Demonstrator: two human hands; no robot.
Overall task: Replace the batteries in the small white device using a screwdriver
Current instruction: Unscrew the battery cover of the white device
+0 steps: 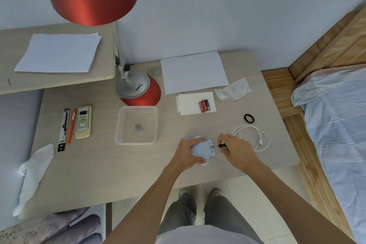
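The small white device [203,149] lies on the desk near the front edge, its underside turned up. My left hand [187,153] grips it from the left. My right hand [234,149] pinches a small dark-handled screwdriver [220,145], whose tip touches a fitting on the device's right side. Three batteries [204,106], two red and one dark, rest on a folded white napkin [195,103] farther back. A clear plastic tray [136,125] holding a small shiny piece sits left of the device.
A white cable [252,134] and a black hair tie [249,118] lie right of my hands. Behind stand a red lamp base [139,89], a paper sheet [193,72] and a crumpled tissue [233,89]. A remote [83,122], pen and refill pack lie left.
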